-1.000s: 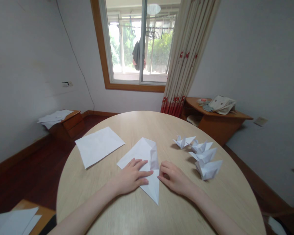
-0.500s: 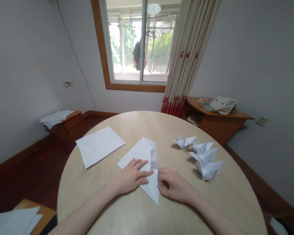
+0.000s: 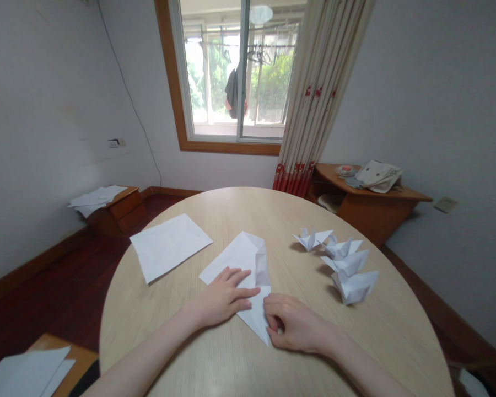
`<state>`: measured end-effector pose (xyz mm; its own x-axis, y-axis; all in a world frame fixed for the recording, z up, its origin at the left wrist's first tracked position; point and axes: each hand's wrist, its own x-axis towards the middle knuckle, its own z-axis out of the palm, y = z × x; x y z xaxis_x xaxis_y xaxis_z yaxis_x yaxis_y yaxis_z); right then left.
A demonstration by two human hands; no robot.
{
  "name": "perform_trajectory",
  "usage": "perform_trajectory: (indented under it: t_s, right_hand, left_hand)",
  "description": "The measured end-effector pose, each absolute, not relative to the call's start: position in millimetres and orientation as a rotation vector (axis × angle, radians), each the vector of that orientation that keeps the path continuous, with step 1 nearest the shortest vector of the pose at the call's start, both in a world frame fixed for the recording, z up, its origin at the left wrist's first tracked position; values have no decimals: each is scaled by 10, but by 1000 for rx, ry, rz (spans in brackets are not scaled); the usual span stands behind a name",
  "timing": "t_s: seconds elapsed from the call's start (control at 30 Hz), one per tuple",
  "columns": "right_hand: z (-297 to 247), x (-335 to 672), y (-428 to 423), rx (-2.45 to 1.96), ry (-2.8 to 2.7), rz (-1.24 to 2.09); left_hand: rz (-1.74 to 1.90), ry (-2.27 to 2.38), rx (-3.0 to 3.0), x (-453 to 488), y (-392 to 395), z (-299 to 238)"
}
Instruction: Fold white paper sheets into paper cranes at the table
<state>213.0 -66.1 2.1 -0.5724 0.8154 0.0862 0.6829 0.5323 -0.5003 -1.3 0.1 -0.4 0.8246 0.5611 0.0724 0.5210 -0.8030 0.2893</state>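
Lying spread on folded paper (image 3: 236, 257): left hand (image 3: 224, 298); curled at its edge, pinch unclear: right hand (image 3: 294, 324)

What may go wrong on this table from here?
The left hand lies flat on the folded paper; if it slips, the paper might shift. The right hand is at the paper's right edge, where uneven pressure could crease it crookedly. Paper figures stand farther right; a wide swing might knock them over.

Head height — forward, down over the table (image 3: 235, 364)
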Motion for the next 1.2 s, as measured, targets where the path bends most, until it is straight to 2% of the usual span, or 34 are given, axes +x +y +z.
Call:
perform_trajectory:
  t_s: [0.63, 0.93, 1.2]
  right_hand:
    - [33, 2071, -729, -1174, -2503, 734]
    - [21, 2077, -692, -1183, -2342, 821]
    - [-8, 2127, -606, -1099, -2286, 373]
  left_hand:
    - [296, 834, 2742, -10, 21, -83]
    - [322, 881, 2755, 17, -11, -82]
    - [230, 933, 2730, 24, -5, 4]
